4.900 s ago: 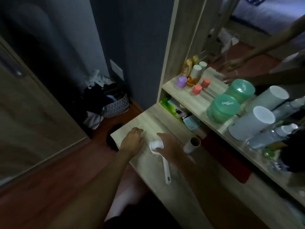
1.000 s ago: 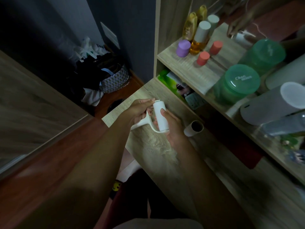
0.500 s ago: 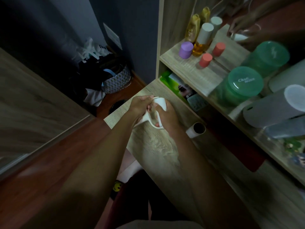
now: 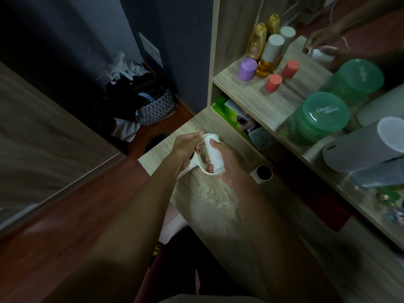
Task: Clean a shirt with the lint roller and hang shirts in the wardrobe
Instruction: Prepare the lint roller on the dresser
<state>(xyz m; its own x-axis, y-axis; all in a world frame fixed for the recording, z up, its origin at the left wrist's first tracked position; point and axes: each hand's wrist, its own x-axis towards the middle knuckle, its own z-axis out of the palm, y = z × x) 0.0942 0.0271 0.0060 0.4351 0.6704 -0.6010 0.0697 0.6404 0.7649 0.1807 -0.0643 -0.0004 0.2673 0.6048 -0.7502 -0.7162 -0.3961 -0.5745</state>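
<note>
The white lint roller [image 4: 214, 154] is held above the wooden desk [image 4: 209, 193], its roll upright and its curved handle running down to the left. My right hand [image 4: 227, 162] wraps the roll from the right. My left hand [image 4: 185, 147] pinches the top edge of the roll with its fingertips while the handle passes under its palm. No shirt is in view.
An empty cardboard roll core [image 4: 263, 172] lies on the desk just right of my hands. The shelf [image 4: 253, 99] above holds bottles, small jars and green tubs [image 4: 321, 117]. A laundry basket [image 4: 153, 106] full of clothes stands on the floor by the dark wall. A wardrobe door [image 4: 43, 132] is at left.
The lint roller lay on the desk under my hands at first; both hands have lifted it. In the last second my left fingers moved to the top of the roll.
</note>
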